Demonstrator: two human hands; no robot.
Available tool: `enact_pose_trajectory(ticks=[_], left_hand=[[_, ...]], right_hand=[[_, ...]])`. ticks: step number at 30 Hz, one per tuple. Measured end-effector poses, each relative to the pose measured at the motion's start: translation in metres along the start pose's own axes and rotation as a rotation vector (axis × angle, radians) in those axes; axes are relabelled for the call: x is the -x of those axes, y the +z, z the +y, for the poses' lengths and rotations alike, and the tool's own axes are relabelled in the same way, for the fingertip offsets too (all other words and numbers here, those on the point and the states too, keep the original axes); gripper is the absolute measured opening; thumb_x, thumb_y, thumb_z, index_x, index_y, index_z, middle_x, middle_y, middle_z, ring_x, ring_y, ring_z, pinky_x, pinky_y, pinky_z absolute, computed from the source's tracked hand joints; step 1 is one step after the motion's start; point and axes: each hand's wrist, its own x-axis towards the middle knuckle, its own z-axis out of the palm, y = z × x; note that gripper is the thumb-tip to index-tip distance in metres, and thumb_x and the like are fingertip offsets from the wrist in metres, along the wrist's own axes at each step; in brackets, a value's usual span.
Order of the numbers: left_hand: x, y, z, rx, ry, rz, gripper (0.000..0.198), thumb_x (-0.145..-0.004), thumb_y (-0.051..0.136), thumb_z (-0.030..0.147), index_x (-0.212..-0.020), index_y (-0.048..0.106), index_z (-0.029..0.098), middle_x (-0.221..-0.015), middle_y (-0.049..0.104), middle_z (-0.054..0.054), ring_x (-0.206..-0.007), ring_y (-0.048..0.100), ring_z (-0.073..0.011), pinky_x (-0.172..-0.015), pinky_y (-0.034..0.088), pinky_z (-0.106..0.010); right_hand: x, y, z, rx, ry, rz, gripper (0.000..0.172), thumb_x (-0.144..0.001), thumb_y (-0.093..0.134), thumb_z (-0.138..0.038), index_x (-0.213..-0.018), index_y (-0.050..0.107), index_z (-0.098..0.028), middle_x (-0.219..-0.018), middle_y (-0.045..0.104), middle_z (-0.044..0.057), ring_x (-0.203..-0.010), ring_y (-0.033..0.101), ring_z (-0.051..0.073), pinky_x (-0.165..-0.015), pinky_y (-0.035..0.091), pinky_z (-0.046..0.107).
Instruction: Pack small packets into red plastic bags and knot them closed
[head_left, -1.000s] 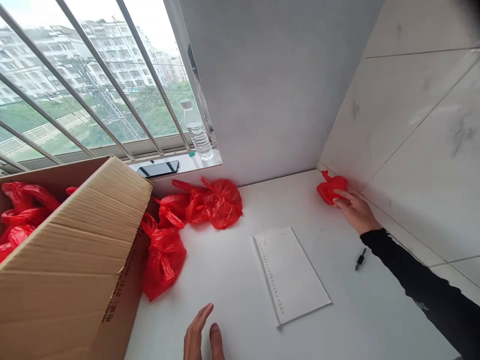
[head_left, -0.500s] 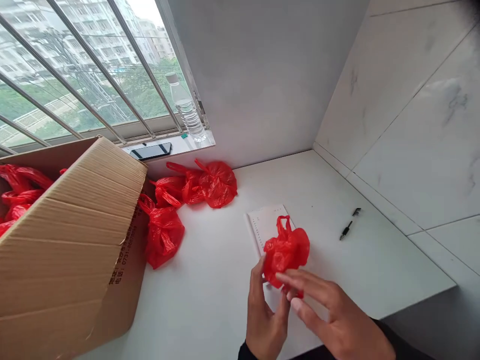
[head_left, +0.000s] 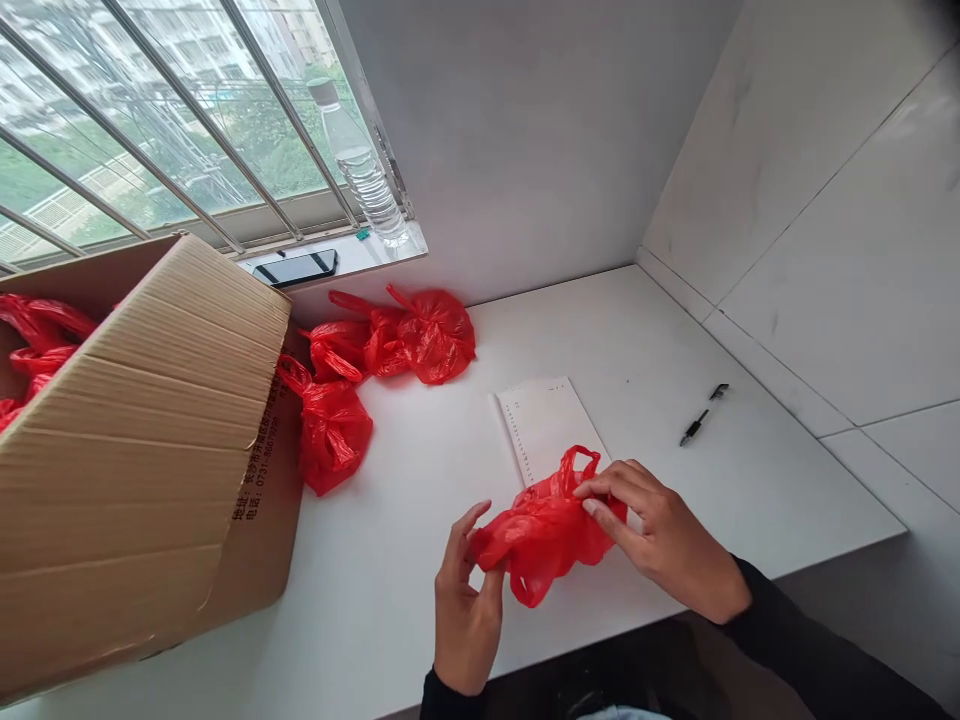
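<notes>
Between my two hands a crumpled red plastic bag (head_left: 544,530) is stretched sideways above the front of the table, its loop handles loose at the top and bottom. My left hand (head_left: 469,605) grips the bag's left end between thumb and fingers, with the forefinger raised. At the right, my right hand (head_left: 649,525) pinches the bag near its upper loop. Just behind the bag lies an open notebook (head_left: 555,420) with marks along its left side, its lower part covered by the bag.
A large cardboard box (head_left: 142,450) holding red bags stands at the left. Tied red bags (head_left: 439,335) sit along the wall, another (head_left: 334,435) beside the box. A pen (head_left: 697,425) lies to the right. A water bottle (head_left: 364,180) and a phone (head_left: 296,267) are on the sill.
My hands have moved apart, pulling the bunched red bag out wider to the sides. More of the notebook shows. The view has tipped down slightly.
</notes>
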Motion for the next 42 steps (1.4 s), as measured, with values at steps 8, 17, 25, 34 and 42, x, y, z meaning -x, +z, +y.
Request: enact_pose_trajectory(ticks=[8, 17, 25, 34, 42], left_hand=[[0.011, -0.01, 0.02, -0.359, 0.331, -0.009, 0.049, -0.095, 0.054, 0.027, -0.143, 0.047, 0.033, -0.148, 0.05, -0.008, -0.139, 0.044, -0.0273, -0.111, 0.043, -0.048], [-0.003, -0.006, 0.02, -0.41, 0.483, -0.088, 0.013, -0.093, 0.058, 0.016, -0.099, 0.065, 0.025, -0.097, 0.07, -0.002, -0.101, 0.064, -0.0202, -0.102, 0.047, -0.042], [0.01, -0.005, 0.03, -0.502, 0.495, -0.153, 0.051, -0.091, 0.063, 0.022, -0.139, 0.051, 0.03, -0.141, 0.054, -0.008, -0.134, 0.047, -0.027, -0.11, 0.044, -0.047], [0.01, -0.019, 0.029, -0.226, 0.268, 0.092, 0.012, -0.096, 0.058, 0.025, -0.104, 0.067, 0.026, -0.111, 0.069, -0.003, -0.105, 0.063, -0.0197, -0.087, 0.052, -0.03], [0.019, -0.011, 0.045, -0.267, 0.324, 0.13, 0.023, -0.089, 0.068, 0.027, -0.112, 0.066, 0.029, -0.109, 0.063, -0.003, -0.103, 0.061, -0.0183, -0.084, 0.052, -0.027]], right_hand=[[0.009, -0.001, -0.005, -0.039, 0.106, -0.062, 0.018, -0.1, 0.05, -0.037, -0.112, 0.062, -0.03, -0.097, 0.062, 0.002, -0.093, 0.058, 0.021, -0.088, 0.05, 0.04], [0.019, -0.009, -0.009, -0.046, 0.239, -0.18, 0.022, -0.1, 0.049, -0.045, -0.098, 0.066, -0.031, -0.088, 0.063, 0.001, -0.079, 0.058, 0.019, -0.071, 0.049, 0.034], [0.025, -0.006, -0.015, -0.01, 0.277, -0.256, 0.031, -0.096, 0.053, -0.054, -0.119, 0.06, -0.033, -0.089, 0.062, 0.0, -0.079, 0.06, 0.019, -0.075, 0.05, 0.035], [0.03, -0.019, -0.017, -0.113, 0.334, -0.158, 0.028, -0.101, 0.042, -0.054, -0.097, 0.057, -0.03, -0.077, 0.058, -0.002, -0.069, 0.055, 0.018, -0.059, 0.045, 0.028], [0.034, -0.017, -0.021, -0.144, 0.322, -0.129, 0.028, -0.095, 0.052, -0.057, -0.092, 0.055, -0.03, -0.085, 0.062, -0.001, -0.074, 0.059, 0.02, -0.059, 0.049, 0.029]])
